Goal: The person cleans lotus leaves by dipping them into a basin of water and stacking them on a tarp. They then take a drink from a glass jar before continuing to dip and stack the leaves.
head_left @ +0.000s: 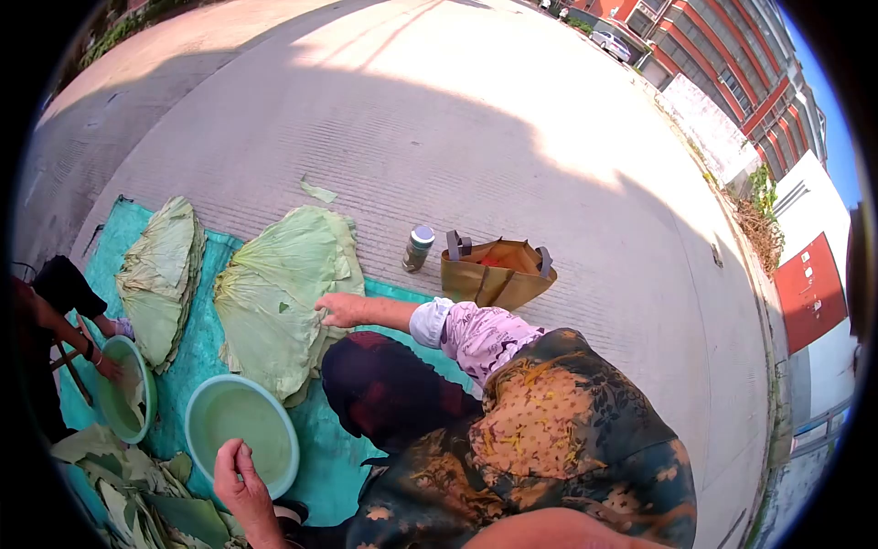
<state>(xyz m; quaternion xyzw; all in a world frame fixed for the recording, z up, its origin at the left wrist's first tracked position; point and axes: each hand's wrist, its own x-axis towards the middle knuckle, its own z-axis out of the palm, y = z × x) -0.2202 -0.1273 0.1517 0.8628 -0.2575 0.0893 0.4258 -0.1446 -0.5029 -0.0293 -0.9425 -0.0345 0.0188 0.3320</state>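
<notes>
My right hand (342, 309), at the end of a pink patterned sleeve, is at the right edge of a large stack of pale green lotus leaves (274, 284). Its fingers are curled down onto the top leaf's edge, and their tips show only in part. Over the near rim of a light green basin (242, 428) with what looks like water in it, my left hand (240, 480) is closed in a pinch. I see nothing between its fingertips. A heap of loose, creased leaves (151, 499) lies beside it at the lower left.
A teal sheet (206, 265) covers the ground under a smaller leaf stack (165, 274). At the left, a co-worker's hand (112, 368) reaches into a second green basin (123, 393). A lidded jar (418, 249) and a brown-gold bag (494, 274) stand on the concrete.
</notes>
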